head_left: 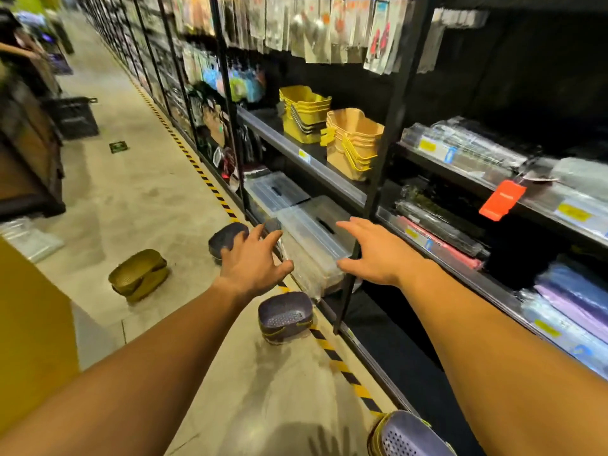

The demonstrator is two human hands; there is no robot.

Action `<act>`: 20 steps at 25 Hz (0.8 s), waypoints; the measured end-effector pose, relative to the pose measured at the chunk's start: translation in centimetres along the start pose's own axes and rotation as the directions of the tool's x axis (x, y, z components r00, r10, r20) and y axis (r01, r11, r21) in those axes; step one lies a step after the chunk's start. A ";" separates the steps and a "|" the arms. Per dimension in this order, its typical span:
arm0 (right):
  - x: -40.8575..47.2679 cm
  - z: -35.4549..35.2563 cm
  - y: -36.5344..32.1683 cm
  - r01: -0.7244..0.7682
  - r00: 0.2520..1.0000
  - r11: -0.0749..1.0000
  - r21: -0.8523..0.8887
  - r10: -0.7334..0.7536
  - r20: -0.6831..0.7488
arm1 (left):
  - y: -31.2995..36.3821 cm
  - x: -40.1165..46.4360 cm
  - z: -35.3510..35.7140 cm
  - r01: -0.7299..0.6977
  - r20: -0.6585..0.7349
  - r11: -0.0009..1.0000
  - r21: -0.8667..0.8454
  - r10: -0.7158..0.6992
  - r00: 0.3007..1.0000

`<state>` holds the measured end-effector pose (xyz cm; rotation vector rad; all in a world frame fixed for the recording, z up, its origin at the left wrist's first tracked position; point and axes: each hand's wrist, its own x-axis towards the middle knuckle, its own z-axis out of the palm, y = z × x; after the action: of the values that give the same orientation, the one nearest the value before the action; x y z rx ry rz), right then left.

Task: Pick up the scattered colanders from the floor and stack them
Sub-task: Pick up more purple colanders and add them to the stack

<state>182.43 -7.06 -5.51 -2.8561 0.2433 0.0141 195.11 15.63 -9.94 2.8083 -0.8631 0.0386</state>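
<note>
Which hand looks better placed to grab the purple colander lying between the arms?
Probably the left hand. The colander sits on the floor just below it and beside that wrist. The right hand reaches out over the clear bins on the shelf, farther off. Both hands are open and empty.

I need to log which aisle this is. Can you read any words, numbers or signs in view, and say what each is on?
No text is legible.
Yellow shelf-edge price labels: blurred, unreadable.
Orange-red tag hanging at the shelf edge: faint print, too blurred to read.
Green floor sticker: too small to read.
Hanging packets on the top pegs: motion-blurred, unreadable.
Colanders on the floor, such as the purple one: no visible lettering.
</note>
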 end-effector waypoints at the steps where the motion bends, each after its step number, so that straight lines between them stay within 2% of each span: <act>1: 1.2 0.4 0.2 -0.001 1.000 1.000 0.001 0.001 0.011 | -0.5 0.7 0.5 0.011 0.005 1.000 -0.004 -0.011 1.000; 7: 7.4 6.4 2.6 0.007 0.997 0.998 0.063 -0.012 0.082 | -2.8 4.9 6.2 0.043 0.061 0.999 -0.028 -0.041 0.997; 12: 14.8 14.1 7.7 0.001 0.974 0.993 0.119 -0.028 0.227 | -4.7 9.9 14.8 0.085 0.149 0.996 -0.033 -0.079 0.986; 16: 23.2 19.8 13.0 -0.003 0.930 0.992 0.128 -0.044 0.364 | -6.0 15.6 21.6 0.203 0.218 0.979 -0.033 -0.191 0.957; 20: 30.7 26.0 18.0 -0.022 0.895 0.991 0.130 -0.038 0.445 | -7.4 21.1 29.9 0.245 0.252 0.967 -0.064 -0.222 0.942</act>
<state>210.06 -22.14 -36.44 -2.6267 0.1287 0.6237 215.66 3.98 -38.78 2.8423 -0.5516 -0.3804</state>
